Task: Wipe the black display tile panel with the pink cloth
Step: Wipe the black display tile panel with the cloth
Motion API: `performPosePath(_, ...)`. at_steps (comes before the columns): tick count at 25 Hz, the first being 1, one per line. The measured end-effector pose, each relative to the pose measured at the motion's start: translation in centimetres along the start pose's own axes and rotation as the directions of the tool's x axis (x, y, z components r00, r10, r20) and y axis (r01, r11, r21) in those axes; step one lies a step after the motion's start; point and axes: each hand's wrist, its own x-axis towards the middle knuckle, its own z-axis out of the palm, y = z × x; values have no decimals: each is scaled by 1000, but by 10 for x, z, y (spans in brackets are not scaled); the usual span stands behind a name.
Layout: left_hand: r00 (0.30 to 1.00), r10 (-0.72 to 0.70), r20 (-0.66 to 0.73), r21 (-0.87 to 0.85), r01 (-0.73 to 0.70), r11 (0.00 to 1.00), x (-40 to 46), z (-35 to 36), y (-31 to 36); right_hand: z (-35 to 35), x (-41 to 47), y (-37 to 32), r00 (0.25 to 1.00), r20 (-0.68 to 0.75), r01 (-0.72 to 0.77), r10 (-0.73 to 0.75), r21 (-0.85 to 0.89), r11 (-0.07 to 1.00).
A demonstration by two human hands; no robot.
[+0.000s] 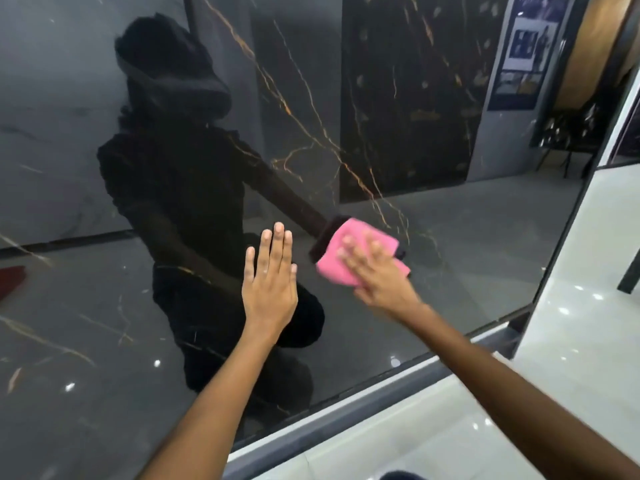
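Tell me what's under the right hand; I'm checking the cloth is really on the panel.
The right hand presses flat on the pink cloth, which lies against the black panel. The cloth's middle and the panel beneath it are covered, so any dirt there cannot be seen.

1. The right hand (375, 271) lies flat with fingers spread on the folded pink cloth (360, 252), pressing it to the glossy black tile panel (433, 265); the hand looks blurred.
2. The left hand (270, 282) rests open on the panel just beside the cloth, fingers straight and together.
3. The panel mirrors a dark figure; pale floor tiles (571, 341) run along its lower edge.
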Motion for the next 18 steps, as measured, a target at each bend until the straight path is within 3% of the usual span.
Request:
performPosePath(1, 1000, 2, 1, 11, -2, 1000, 1, 0, -1, -5, -1, 28, 982, -51, -180, 184, 74, 981)
performPosePath(2, 1000, 5, 3, 16, -5, 1000, 1, 0, -1, -14, 1, 58, 893, -91, -422, 440, 165, 891)
performPosePath(3, 1000, 5, 5, 20, -5, 1000, 0, 0, 0, -28, 6, 85, 711, -70, -662, 700, 271, 699)
performPosePath(4, 1000, 6, 6, 32, -6, 999, -1, -1, 0, -39, 11, 106, 480, -23, -801, 877, 395, 449)
performPosePath(5, 1000, 8, 7, 46, -8, 999, -2, 0, -1, -46, 18, 113, 268, 43, -839, 963, 501, 211)
performPosePath(6, 1000, 9, 8, 50, -9, 999, -2, 1, -1, -43, 26, 102, 174, 57, -846, 983, 519, 120)
performPosePath(7, 1000, 13, 7, 49, -13, 999, -2, 3, -1, -35, 32, 73, 196, 41, -849, 980, 507, 148)
performPosePath(8, 1000, 19, 1, 52, -19, 998, -2, 4, -1, -23, 32, 33, 326, 35, -831, 945, 487, 269)
performPosePath(9, 1000, 26, -9, 57, -25, 998, -2, 4, -2, -8, 24, -16, 537, 49, -751, 842, 483, 450)
performPosePath(10, 999, 33, -19, 59, -31, 998, -1, 5, -3, 9, 9, -63, 766, 56, -587, 640, 466, 662)
performPosePath(11, 999, 38, -25, 53, -36, 998, 0, 4, -4, 23, -9, -93, 909, 70, -403, 411, 400, 823)
performPosePath(12, 999, 40, -26, 41, -39, 998, 0, 4, -5, 29, -20, -96, 958, 75, -287, 278, 309, 907)
performPosePath(13, 999, 40, -20, 30, -39, 999, 0, 4, -4, 28, -25, -75, 960, 65, -279, 272, 283, 918)
performPosePath(14, 999, 34, -10, 24, -34, 999, -2, 3, -4, 25, -24, -46, 923, 57, -379, 380, 293, 878)
performPosePath(15, 1000, 31, 1, 23, -31, 999, -3, 3, -3, 15, -18, -18, 838, 42, -527, 545, 325, 785)
performPosePath(16, 999, 35, 9, 25, -36, 999, -4, 3, -4, 4, -12, 11, 698, 17, -668, 716, 375, 643)
performPosePath(18, 999, 39, 15, 22, -40, 999, -1, 1, -3, -19, 4, 55, 330, 42, -812, 943, 522, 261)
